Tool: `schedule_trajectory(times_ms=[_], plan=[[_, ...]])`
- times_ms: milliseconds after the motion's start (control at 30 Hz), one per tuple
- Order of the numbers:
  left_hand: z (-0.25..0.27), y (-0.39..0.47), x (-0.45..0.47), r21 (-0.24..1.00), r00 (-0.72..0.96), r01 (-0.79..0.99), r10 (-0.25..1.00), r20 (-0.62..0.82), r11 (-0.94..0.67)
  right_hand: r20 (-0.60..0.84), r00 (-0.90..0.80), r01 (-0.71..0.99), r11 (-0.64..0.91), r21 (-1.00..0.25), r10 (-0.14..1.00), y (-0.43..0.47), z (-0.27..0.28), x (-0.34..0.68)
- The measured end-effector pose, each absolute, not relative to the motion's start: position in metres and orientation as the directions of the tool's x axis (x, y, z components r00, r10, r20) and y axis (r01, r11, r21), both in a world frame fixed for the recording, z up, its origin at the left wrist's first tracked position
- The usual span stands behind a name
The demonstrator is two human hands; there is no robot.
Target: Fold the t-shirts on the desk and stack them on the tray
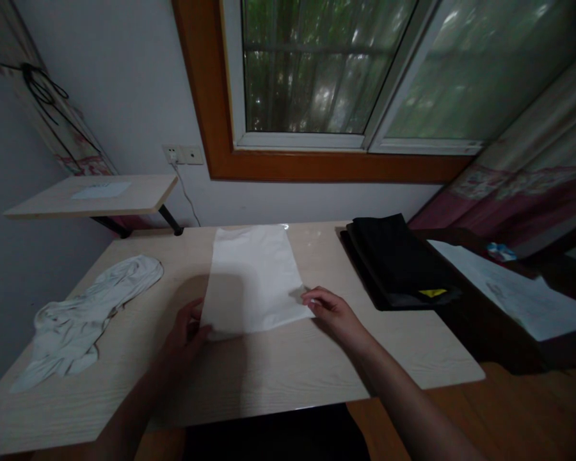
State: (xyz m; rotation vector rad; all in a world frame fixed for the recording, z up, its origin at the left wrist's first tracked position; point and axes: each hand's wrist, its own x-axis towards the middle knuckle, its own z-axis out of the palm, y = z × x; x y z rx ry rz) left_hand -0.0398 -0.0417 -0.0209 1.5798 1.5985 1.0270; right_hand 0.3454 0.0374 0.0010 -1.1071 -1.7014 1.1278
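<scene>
A white cloth (256, 278), folded to a flat rectangle, lies on the wooden table in front of me. My left hand (188, 333) is closed at its near left corner, thumb and fingers pinching the edge. At the near right side, my right hand (330, 312) pinches the cloth's edge between thumb and fingertips. A shadow falls over the left part of the cloth. To the left, a crumpled white garment (86, 320) is spread loosely on the table, apart from my left hand.
Folded black clothes (386, 259) with a yellow patch are stacked at the table's right. A raised shelf (139, 198) stands at the back left, bearing a paper sheet. Beyond the table's right edge is a dark surface with a large paper (513, 291). The table (288, 378) backs onto a wall.
</scene>
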Motion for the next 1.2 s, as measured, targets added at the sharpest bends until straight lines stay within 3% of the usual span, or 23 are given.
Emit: schedule_trajectory(times_ms=[200, 367, 567, 733, 900, 1200], plan=[[-0.015, -0.048, -0.045, 0.755, -0.012, 0.656, 1.0, 0.002, 0.006, 0.165, -0.365, 0.314, 0.288, -0.904, 0.916, 0.033, -0.001, 0.353], [-0.01, -0.051, -0.054, 0.653, 0.117, 0.751, 0.993, 0.016, -0.099, 0.175, -0.447, 0.372, 0.36, -0.856, 0.877, 0.031, 0.004, 0.358], [0.009, -0.039, -0.041, 0.445, 0.233, 0.837, 0.943, 0.236, -0.318, 0.227, -0.432, 0.5, 0.441, -0.745, 0.873, 0.039, 0.017, 0.343], [0.015, -0.015, 0.005, 0.289, 0.314, 0.858, 0.879, 0.36, -0.425, 0.358, -0.457, 0.62, 0.58, -0.529, 0.814, 0.05, 0.02, 0.289], [-0.009, 0.004, 0.044, 0.219, 0.3, 0.896, 0.891, 0.34, -0.386, 0.386, -0.489, 0.691, 0.617, -0.376, 0.782, 0.053, -0.005, 0.238], [-0.036, -0.008, 0.03, 0.122, 0.228, 0.953, 0.921, 0.315, -0.278, 0.339, -0.485, 0.757, 0.581, -0.3, 0.806, 0.047, -0.026, 0.253]])
